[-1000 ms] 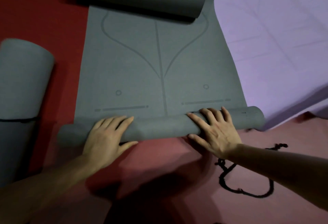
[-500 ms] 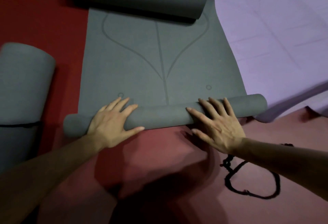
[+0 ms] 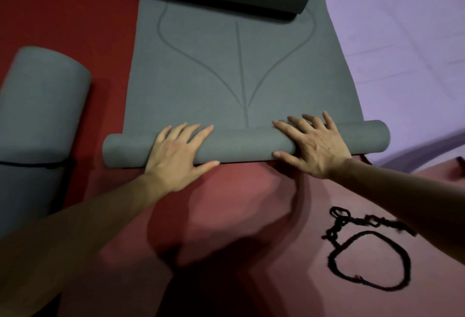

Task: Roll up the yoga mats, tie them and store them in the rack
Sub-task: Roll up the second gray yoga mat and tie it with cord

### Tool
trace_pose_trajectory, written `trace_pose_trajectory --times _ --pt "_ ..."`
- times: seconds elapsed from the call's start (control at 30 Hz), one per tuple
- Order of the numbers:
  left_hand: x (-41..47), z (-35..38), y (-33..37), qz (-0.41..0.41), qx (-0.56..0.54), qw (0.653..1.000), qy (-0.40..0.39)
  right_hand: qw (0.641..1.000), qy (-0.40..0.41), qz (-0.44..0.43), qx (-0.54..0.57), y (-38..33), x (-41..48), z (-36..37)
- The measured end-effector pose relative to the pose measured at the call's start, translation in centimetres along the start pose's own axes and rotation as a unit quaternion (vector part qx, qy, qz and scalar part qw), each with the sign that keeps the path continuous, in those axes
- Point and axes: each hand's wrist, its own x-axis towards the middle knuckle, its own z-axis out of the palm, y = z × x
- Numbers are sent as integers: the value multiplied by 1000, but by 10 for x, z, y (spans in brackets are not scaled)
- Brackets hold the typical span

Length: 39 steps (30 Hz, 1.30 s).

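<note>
The red floor [image 3: 75, 27] carries everything. The grey mat [image 3: 239, 85] lies flat at centre, its near end wound into a thin roll [image 3: 246, 145] and its far end curled. The purple mat [image 3: 402, 52] is spread at right; a tied mat [image 3: 42, 105] rests at left. The left hand [image 3: 173, 155] and right hand [image 3: 314, 148] press flat on the roll, fingers spread, grasping nothing. Judged soft, springy, light: push evenly with the palms. The cord [image 3: 364, 254] lies loose. No rack is in view.

Dim, soft-focus view with heavy foreground shadows.
</note>
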Motion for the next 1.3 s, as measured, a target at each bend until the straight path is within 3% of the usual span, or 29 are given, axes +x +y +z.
trace_pose_trajectory --times 0.17,0.47,0.9,1.3 --pt "10 -1 -4 12 6 1000 22 998 55 2 12 -12 -20 7" --pt "22 -7 -11 46 33 998 -3 1000 27 -1 -5 -10 -9 4" --pt "-77 4 9 63 6 995 82 998 7 -46 33 -48 -100 11" --pt "-61 -4 25 31 16 999 8 999 11 -23 20 -35 -53 3"
